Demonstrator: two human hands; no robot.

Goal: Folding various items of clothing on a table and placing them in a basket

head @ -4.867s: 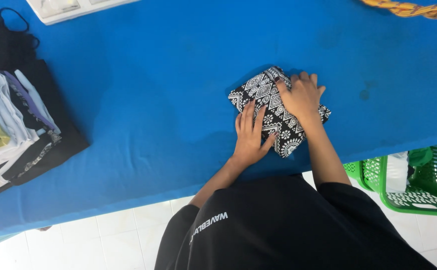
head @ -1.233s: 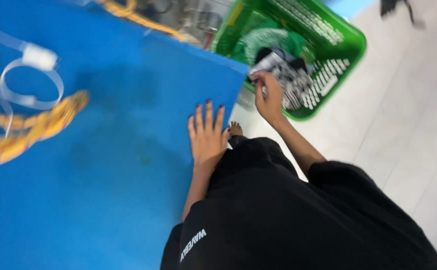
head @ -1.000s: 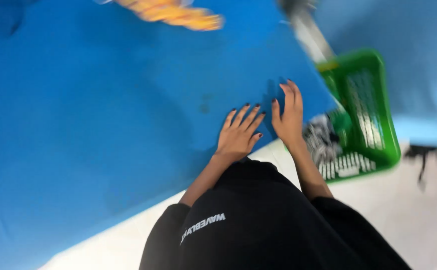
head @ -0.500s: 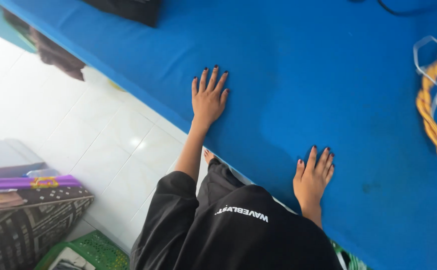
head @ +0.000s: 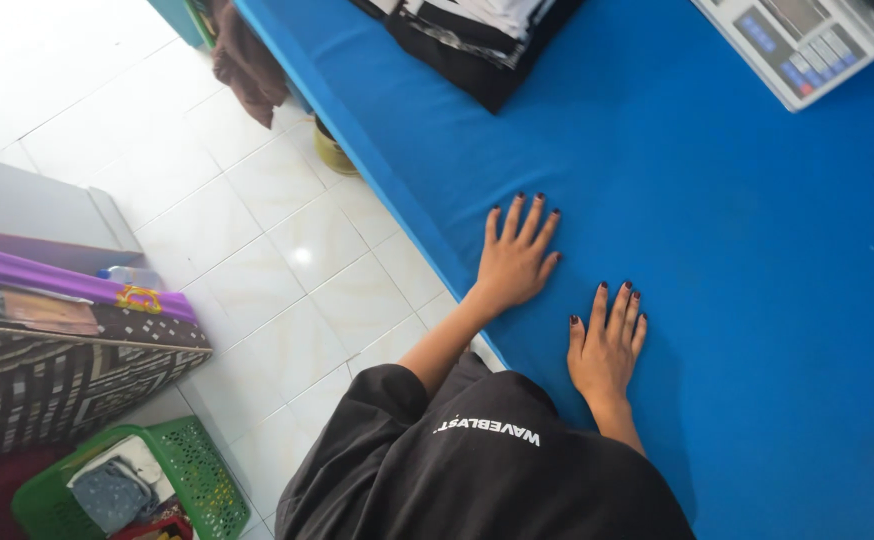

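My left hand (head: 515,262) and right hand (head: 605,346) lie flat, fingers spread, holding nothing on the blue bench (head: 757,250); folded clothes (head: 477,30) sit stacked at its far end, seemingly finished.

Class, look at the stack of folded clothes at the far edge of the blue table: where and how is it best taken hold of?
Probably by its bottom layer: the black garment under the stack of folded clothes spreads widest, so a flat hand slid in beneath it from each side should lift the pile whole. Both the left hand and right hand lie open on the blue table, holding nothing.
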